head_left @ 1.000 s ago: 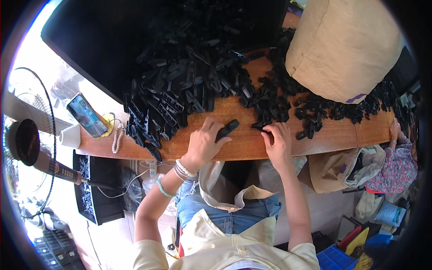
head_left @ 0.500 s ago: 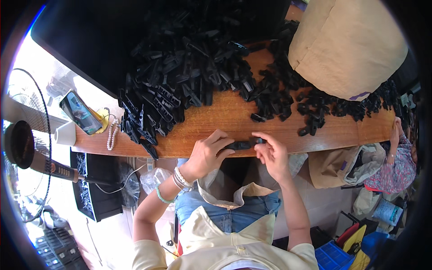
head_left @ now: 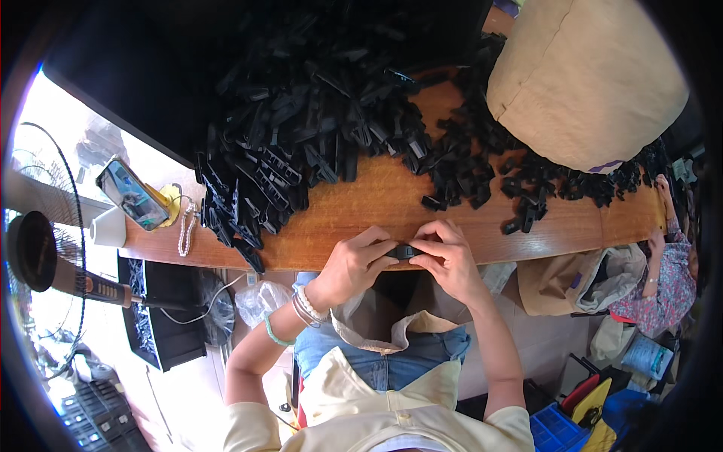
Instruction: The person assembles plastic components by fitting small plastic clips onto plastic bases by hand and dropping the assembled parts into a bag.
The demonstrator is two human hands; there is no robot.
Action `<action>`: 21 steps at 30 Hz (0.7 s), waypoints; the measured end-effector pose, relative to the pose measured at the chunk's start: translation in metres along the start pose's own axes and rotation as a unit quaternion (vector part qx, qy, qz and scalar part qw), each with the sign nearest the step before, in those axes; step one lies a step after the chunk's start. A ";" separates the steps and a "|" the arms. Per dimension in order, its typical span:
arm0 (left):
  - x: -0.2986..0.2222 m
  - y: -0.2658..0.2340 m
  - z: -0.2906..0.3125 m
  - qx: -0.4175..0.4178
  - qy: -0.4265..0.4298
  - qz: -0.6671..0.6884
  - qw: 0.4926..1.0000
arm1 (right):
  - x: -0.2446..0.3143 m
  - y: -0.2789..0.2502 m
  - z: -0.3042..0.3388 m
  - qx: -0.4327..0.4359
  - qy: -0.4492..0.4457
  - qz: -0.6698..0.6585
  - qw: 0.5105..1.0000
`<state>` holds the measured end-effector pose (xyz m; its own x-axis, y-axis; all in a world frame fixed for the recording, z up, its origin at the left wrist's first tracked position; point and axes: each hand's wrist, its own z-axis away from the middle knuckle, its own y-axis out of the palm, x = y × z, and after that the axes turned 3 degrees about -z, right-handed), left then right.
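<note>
Over the table's front edge, my left hand (head_left: pixel 357 261) and my right hand (head_left: pixel 446 258) meet at a small black plastic part (head_left: pixel 402 252). Fingers and thumb of each hand pinch one end of it, so only its middle shows. Whether it is one piece or two joined ones I cannot make out. Beyond my hands, long black plastic pieces (head_left: pixel 267 177) lie heaped on the wooden table (head_left: pixel 361 203). Smaller black plastic pieces (head_left: pixel 459 177) are scattered to the right of that heap. An open beige cloth bag (head_left: pixel 392 339) rests on my lap below my hands.
A large beige bag (head_left: pixel 587 83) stands at the back right of the table. At the left are a phone (head_left: pixel 134 194), a white cup (head_left: pixel 108 227), a bead string (head_left: pixel 187 228) and a fan (head_left: pixel 45 252). Another person (head_left: pixel 659 279) sits at the far right.
My right hand has moved left and closed its fingers onto the right end of the black part. My left hand is still pinching the other end, slightly lower.
</note>
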<state>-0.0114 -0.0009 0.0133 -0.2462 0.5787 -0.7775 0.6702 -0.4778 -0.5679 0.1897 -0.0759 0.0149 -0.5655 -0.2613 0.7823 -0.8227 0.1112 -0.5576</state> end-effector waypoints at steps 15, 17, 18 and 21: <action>0.044 -0.002 -0.167 0.031 0.048 -0.386 0.921 | -0.027 0.006 -0.019 -0.155 -0.031 0.231 0.960; 0.041 0.005 -0.151 0.042 0.063 -0.402 0.913 | -0.023 0.004 -0.011 -0.148 -0.056 0.236 0.959; 0.035 0.007 -0.139 0.026 0.081 -0.390 0.917 | -0.016 0.003 -0.007 -0.144 -0.054 0.252 0.955; 0.028 0.012 -0.102 -0.014 0.120 -0.357 0.926 | -0.005 0.010 -0.001 -0.131 -0.051 0.268 0.953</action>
<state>0.0611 0.0770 0.0123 -0.4730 0.8725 -0.1222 0.4147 0.0982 -0.9046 0.1839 -0.0720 0.0055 -0.9112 -0.1892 0.3660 -0.4108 0.4865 -0.7711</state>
